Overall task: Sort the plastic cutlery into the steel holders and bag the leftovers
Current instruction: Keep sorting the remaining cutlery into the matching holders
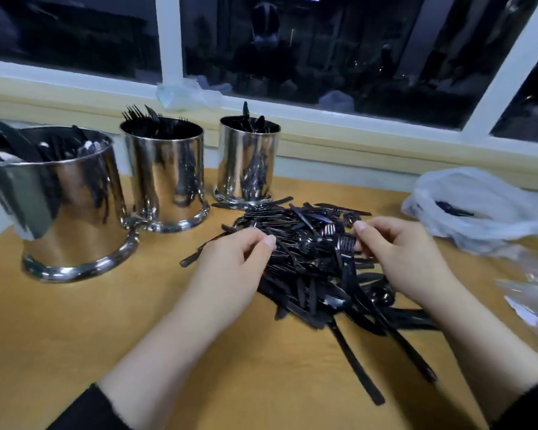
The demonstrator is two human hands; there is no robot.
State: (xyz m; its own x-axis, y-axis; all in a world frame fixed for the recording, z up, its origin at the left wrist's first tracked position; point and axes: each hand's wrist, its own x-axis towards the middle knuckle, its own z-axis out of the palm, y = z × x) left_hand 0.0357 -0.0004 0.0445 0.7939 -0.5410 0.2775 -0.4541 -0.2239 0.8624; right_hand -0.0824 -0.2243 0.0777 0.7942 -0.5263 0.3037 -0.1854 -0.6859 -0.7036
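fingers (269, 242) of left hand (230, 262) pinch handles, right hand (398, 246) grips forks (343, 242) | culling cutlery pile (317, 274) | steel holders (165, 175) at 10 o'clock

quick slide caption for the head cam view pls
Both hands, left and right, pick through a black plastic cutlery pile beside three steel holders.
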